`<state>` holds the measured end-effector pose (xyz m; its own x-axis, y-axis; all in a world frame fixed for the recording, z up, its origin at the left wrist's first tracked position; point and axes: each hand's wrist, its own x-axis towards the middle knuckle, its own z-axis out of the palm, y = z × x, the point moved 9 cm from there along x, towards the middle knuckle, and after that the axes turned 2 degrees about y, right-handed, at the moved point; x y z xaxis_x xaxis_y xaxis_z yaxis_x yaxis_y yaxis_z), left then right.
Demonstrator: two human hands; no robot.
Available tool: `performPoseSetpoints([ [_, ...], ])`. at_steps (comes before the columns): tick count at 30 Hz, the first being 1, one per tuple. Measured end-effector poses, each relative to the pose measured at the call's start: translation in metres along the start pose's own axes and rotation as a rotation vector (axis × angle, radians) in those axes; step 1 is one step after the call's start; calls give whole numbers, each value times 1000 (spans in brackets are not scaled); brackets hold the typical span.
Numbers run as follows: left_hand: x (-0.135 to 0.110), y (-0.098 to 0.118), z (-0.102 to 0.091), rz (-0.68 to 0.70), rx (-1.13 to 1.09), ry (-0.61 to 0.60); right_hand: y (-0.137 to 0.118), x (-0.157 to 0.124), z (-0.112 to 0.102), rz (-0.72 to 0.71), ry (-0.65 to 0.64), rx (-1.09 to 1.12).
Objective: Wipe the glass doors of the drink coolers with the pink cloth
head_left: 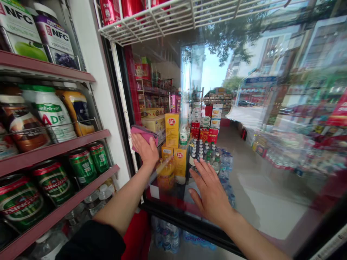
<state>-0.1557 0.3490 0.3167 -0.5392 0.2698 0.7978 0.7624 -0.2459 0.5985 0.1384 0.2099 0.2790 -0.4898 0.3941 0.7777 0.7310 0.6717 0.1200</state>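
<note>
My left hand [146,148] holds a folded pink cloth [145,131] with a dark side. It presses the cloth against the left side of the glass door [260,195], beside the pale vertical strip [122,95] of the door's edge. Lower and to the right, my right hand [210,189] is spread in front of the same pane with its fingers apart. Whether its palm touches the glass, I cannot tell. Both forearms reach in from below, the left one out of a dark sleeve [93,242].
Left of the door, fridge shelves [54,148] carry juice, milk drinks and beer cans [54,180]. A white wire rack [168,18] with red cans juts out overhead. Through the glass appear yellow boxes [172,130] and bottles; packs of bottled water [166,234] sit below the door's black frame [187,218].
</note>
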Motion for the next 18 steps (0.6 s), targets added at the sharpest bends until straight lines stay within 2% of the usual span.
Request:
performPoseSetpoints([
  [2,-22,-11,0,-18,-1,2,1,-7,3,-5,-14,-1],
  [3,-24,-11,1,-10,-4,-3,3,-10,3,-6,-20,-2],
  [5,-12,1,4,28,-11,-25,7,-13,4,1,-36,-2],
  [7,23,27,7,86,-23,-42,11,-13,5,21,-52,-1],
  [10,98,79,10,210,-85,-6,14,-11,6,43,-63,-1],
  [12,144,106,13,247,-144,33,12,-10,7,46,-59,3],
  [14,171,123,19,264,-160,35,9,-10,6,47,-50,18],
  [16,170,132,22,319,-155,28,8,-11,4,56,-37,42],
  [18,145,137,22,403,-129,0,7,-13,5,71,-30,68],
])
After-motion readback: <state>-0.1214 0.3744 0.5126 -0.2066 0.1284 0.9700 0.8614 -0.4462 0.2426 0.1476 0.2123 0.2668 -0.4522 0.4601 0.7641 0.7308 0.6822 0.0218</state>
